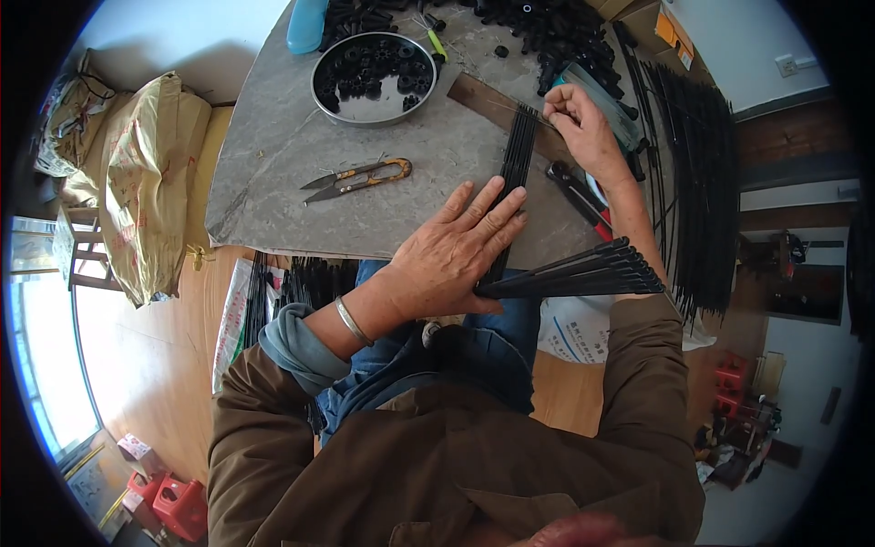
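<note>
My left hand presses over a bundle of thin black rods at the table's front edge, its fingers laid across them. Beside its thumb, black rods with knobbed ends fan out to the right; whether they belong to the same bundle is hidden under the palm. At the far end of the bundle my right hand is closed in a pinch. A fine pale strand runs from its fingertips across the rod ends. Beneath the bundle's far end lies a flat brown strip.
Rust-marked thread snips lie left of the bundle, below a round metal dish of small black parts. Red-handled pliers rest near my right forearm. Black fittings pile up at the back. Long black rods crowd the right side.
</note>
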Action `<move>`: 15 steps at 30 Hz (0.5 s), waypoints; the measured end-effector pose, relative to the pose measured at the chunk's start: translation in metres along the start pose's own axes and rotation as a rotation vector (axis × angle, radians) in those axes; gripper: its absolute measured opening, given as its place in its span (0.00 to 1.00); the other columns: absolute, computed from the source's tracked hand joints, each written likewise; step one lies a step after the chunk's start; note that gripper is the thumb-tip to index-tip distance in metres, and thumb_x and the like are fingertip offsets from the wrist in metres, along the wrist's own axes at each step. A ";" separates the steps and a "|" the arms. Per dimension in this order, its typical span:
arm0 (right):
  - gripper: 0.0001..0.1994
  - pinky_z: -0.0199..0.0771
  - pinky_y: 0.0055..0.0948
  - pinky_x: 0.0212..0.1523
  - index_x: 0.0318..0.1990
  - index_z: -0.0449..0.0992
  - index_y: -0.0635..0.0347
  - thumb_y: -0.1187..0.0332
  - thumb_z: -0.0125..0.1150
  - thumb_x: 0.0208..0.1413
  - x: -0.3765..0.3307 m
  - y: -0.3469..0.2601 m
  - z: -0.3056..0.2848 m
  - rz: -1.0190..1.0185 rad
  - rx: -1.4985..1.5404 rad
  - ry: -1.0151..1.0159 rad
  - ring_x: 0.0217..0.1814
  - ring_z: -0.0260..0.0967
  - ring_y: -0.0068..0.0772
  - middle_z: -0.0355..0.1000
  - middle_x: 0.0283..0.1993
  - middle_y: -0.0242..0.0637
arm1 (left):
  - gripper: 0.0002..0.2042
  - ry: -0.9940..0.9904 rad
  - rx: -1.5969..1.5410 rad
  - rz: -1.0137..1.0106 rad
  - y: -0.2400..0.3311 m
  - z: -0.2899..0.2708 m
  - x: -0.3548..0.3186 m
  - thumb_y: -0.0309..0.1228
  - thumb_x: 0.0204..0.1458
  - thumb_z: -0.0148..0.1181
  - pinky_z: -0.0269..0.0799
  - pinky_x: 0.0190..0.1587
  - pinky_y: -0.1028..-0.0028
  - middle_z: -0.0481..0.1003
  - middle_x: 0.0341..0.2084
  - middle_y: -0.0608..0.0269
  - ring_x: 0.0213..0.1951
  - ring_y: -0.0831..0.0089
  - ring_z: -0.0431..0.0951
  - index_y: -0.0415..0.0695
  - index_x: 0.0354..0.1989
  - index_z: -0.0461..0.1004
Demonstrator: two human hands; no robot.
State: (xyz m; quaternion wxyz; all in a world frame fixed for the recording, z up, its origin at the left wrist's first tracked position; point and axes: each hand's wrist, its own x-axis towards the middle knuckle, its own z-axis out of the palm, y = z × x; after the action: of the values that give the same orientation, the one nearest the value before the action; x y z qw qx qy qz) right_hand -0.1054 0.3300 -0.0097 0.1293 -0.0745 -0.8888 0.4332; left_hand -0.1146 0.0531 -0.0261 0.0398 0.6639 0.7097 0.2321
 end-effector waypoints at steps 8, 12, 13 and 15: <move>0.07 0.69 0.28 0.42 0.40 0.65 0.64 0.82 0.47 0.55 -0.002 -0.013 0.001 -0.213 -0.415 0.063 0.37 0.70 0.32 0.68 0.34 0.39 | 0.48 -0.009 0.013 -0.006 0.000 0.000 -0.001 0.58 0.37 0.65 0.38 0.70 0.57 0.50 0.67 0.51 0.70 0.56 0.44 0.39 0.64 0.58; 0.07 0.69 0.28 0.42 0.40 0.65 0.63 0.82 0.47 0.55 -0.002 -0.012 0.002 -0.226 -0.415 0.080 0.38 0.70 0.32 0.69 0.34 0.38 | 0.48 0.007 -0.004 0.001 0.001 0.000 0.000 0.58 0.36 0.66 0.38 0.70 0.57 0.50 0.67 0.52 0.70 0.56 0.44 0.39 0.64 0.58; 0.07 0.69 0.28 0.42 0.40 0.65 0.63 0.82 0.47 0.55 -0.003 -0.012 0.004 -0.227 -0.417 0.080 0.38 0.70 0.32 0.69 0.34 0.38 | 0.48 0.003 -0.003 0.001 0.001 0.000 0.000 0.58 0.36 0.66 0.38 0.70 0.57 0.50 0.67 0.52 0.70 0.56 0.44 0.39 0.64 0.58; 0.07 0.69 0.28 0.42 0.40 0.65 0.63 0.82 0.47 0.54 -0.006 -0.010 0.008 -0.120 -0.246 0.088 0.38 0.70 0.30 0.68 0.34 0.37 | 0.48 0.006 -0.003 0.000 0.000 0.000 0.000 0.58 0.36 0.66 0.39 0.70 0.57 0.50 0.67 0.51 0.69 0.56 0.44 0.39 0.64 0.58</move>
State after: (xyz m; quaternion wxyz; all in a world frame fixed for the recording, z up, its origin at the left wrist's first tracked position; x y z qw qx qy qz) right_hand -0.1023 0.3163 -0.0077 0.1840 -0.0553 -0.9315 0.3089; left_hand -0.1146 0.0527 -0.0259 0.0388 0.6631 0.7096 0.2352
